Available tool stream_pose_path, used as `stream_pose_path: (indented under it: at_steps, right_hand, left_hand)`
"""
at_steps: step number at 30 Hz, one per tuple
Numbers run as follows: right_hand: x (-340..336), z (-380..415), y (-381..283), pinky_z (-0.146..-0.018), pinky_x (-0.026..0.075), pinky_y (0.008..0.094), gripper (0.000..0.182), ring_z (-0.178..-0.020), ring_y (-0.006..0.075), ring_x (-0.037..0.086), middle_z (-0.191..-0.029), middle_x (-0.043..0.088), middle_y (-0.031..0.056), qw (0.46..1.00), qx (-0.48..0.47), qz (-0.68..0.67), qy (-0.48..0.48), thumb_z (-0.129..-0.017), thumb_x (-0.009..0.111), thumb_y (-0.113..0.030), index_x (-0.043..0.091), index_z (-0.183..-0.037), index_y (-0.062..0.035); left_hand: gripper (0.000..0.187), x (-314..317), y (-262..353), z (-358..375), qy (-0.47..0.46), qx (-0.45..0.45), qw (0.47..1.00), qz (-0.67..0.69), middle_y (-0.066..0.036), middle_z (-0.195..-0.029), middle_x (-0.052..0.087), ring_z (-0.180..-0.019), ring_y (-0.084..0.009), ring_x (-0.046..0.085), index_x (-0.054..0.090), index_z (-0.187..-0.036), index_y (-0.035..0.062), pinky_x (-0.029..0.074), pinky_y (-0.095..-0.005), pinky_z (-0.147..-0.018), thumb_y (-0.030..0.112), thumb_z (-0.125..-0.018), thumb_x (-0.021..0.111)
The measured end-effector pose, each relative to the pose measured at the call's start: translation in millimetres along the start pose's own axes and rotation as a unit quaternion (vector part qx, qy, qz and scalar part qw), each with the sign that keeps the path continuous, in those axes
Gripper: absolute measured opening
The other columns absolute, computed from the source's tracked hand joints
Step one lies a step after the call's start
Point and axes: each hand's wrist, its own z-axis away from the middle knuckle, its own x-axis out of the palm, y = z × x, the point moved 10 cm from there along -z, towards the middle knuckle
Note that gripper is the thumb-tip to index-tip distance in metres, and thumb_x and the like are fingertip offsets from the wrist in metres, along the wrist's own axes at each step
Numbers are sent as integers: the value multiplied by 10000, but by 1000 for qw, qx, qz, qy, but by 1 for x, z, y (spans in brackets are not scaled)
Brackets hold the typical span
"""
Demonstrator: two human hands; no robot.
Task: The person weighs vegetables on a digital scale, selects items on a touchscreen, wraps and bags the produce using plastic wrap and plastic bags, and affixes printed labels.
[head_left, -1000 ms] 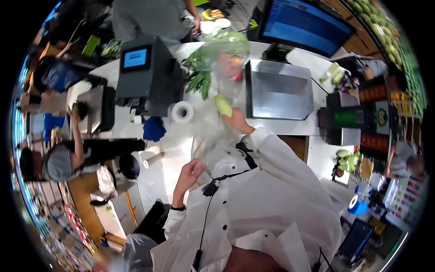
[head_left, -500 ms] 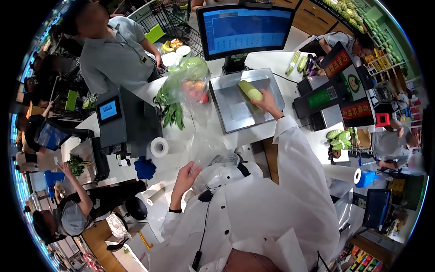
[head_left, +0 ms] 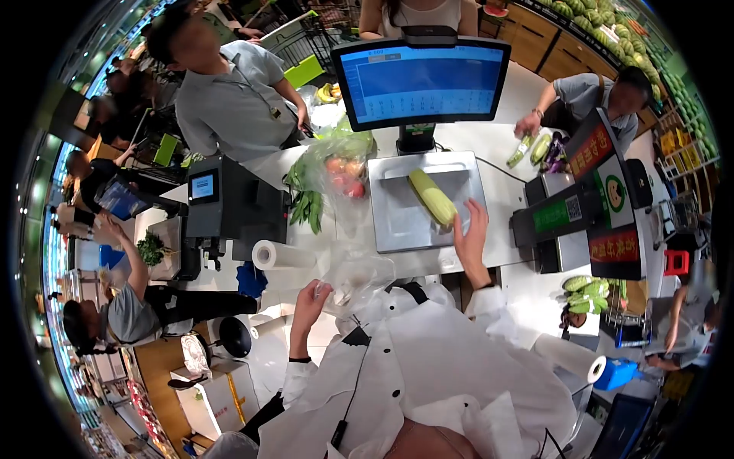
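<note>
A pale green zucchini [head_left: 430, 196] lies slantwise on the metal plate of a weighing scale [head_left: 391, 226]. My right hand [head_left: 472, 241] is at its near end, with fingers stretched out and slightly apart; the fingertips are right beside the vegetable. Lower left, my left hand [head_left: 307, 307] pinches the edge of a clear plastic bag [head_left: 362, 277], which spreads toward the front of the counter. Left of the scale rests another clear bag with tomatoes [head_left: 345, 176], beside leafy greens [head_left: 307, 210].
A monitor [head_left: 422, 84] stands behind the scale. Left are a dark label printer [head_left: 229, 210] and a bag roll [head_left: 277, 255]. Right stand sign displays [head_left: 569, 214], with eggplants [head_left: 552, 153] behind them. People [head_left: 237, 96] stand around the counter.
My right hand has let go of the zucchini and drawn back toward me, leaving it on the scale. My left hand still pinches the bag. The whole view has shifted.
</note>
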Motion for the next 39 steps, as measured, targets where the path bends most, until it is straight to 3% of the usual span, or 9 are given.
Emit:
stream_pose_path:
  at_steps: [10, 22, 28, 30, 32, 34, 36, 37, 39]
  right_hand:
    - [23, -37, -31, -903, 426, 412, 225, -1079, 356, 521, -1227, 526, 164, 987, -105, -108, -55, -836, 581, -48, 549, -1055, -7]
    - [103, -188, -179, -693, 531, 365, 269, -926, 294, 616, -1464, 317, 127, 942, -324, -15, -86, -858, 588, -169, 523, -1077, -26]
    - [89, -174, -193, -706, 520, 359, 294, -893, 304, 608, -1367, 424, 124, 939, -336, -56, -37, -863, 614, -208, 511, -1082, -40]
    - [90, -138, -182, -719, 495, 363, 372, -910, 275, 600, -1209, 515, 161, 935, -193, -235, -180, -837, 656, -227, 509, -1093, -1]
    - [114, -81, -169, -721, 483, 362, 444, -874, 262, 603, -1092, 556, 152, 912, -140, -258, -285, -818, 691, -251, 505, -1133, -1]
    - [114, -38, -170, -736, 481, 362, 482, -861, 246, 608, -1012, 594, 138, 909, -154, -270, -275, -805, 708, -259, 501, -1158, -4]
    - [153, -4, -132, -692, 491, 346, 475, -776, 245, 620, -842, 623, 106, 898, -21, -281, -337, -800, 715, -255, 506, -1141, 1]
    - [171, 17, -118, -627, 499, 340, 418, -700, 254, 638, -732, 635, 95, 836, 107, -335, -422, -801, 711, -242, 534, -1084, 9]
    - [175, 25, -114, -597, 497, 341, 376, -655, 261, 633, -712, 636, 90, 830, 130, -350, -415, -807, 703, -236, 546, -1046, 9]
  left_hand:
    - [244, -6, -3, -7, 59, -31, 998, 0, 17, -725, 564, -673, -56, 447, 623, -872, 4, 360, -226, -604, 243, -905, 590]
    - [191, -13, 11, -2, 111, 3, 993, 33, 29, -722, 548, -664, -46, 440, 630, -872, 19, 348, -219, -588, 202, -902, 585]
    - [186, -23, 19, 3, 129, 10, 990, 58, 45, -688, 489, -632, -37, 397, 624, -897, 29, 315, -215, -545, 208, -913, 576]
    - [195, -28, 24, 2, 137, 34, 988, 58, 58, -672, 448, -619, -29, 381, 619, -917, 36, 306, -213, -526, 222, -927, 562]
    - [208, -33, 40, 0, 149, 67, 985, 47, 66, -653, 415, -602, -23, 368, 615, -918, 39, 296, -211, -509, 234, -940, 548]
    - [205, -36, 59, -4, 143, 63, 987, 41, 69, -639, 404, -582, -25, 360, 612, -911, 48, 291, -209, -504, 234, -948, 534]
    - [207, -41, 66, -12, 145, 75, 986, 32, 52, -627, 422, -570, -31, 366, 608, -911, 44, 296, -215, -501, 228, -952, 524]
    - [208, -40, 73, -13, 135, 99, 986, 22, 35, -615, 440, -558, -38, 371, 603, -910, 40, 301, -220, -498, 222, -956, 513]
    - [212, -51, 84, -12, 189, 122, 974, -27, 10, -624, 473, -552, -50, 381, 597, -910, 33, 315, -229, -499, 213, -960, 499]
